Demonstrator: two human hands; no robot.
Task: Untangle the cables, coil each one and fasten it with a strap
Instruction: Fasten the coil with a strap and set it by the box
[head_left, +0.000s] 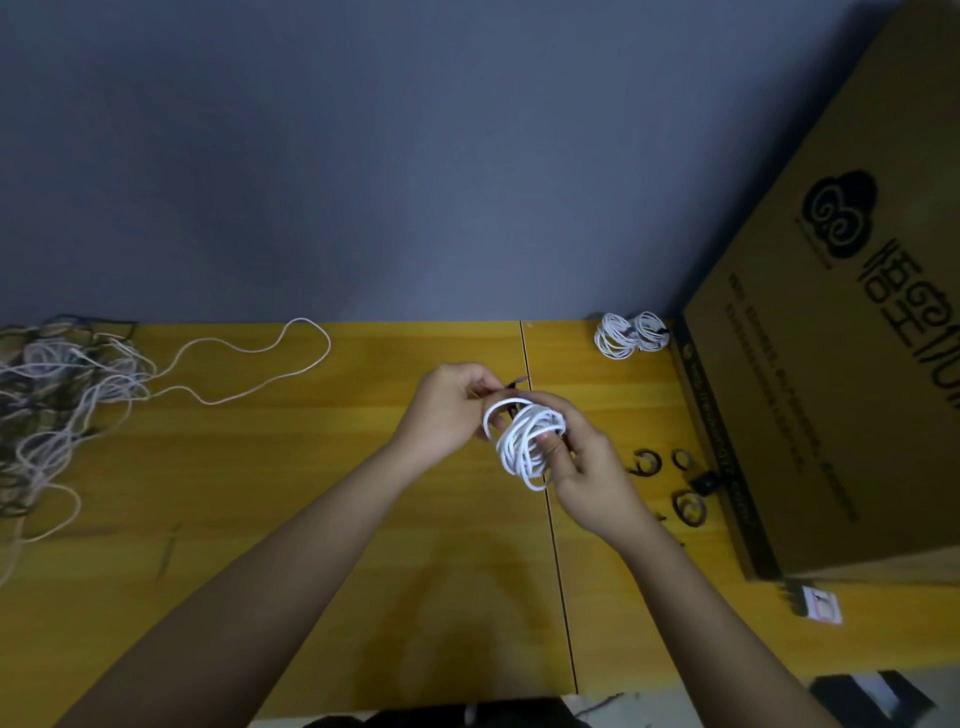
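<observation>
A white cable coil (522, 441) is held above the yellow table (291, 467), gripped by my right hand (582, 467) with the thumb pressed on its loops. My left hand (449, 410) pinches the end of a dark strap (514, 385) at the coil's top. Two finished white coils (629, 334) lie at the table's back right. A tangled heap of white and dark cables (57, 400) covers the left side, with one white cable (260, 364) looping out from it toward the middle.
A big cardboard box (841, 322) stands at the right. Several dark curled straps (670, 480) lie on the table beside it. A small white card (815, 605) lies near the box's front corner. A seam (550, 519) runs across the tabletop.
</observation>
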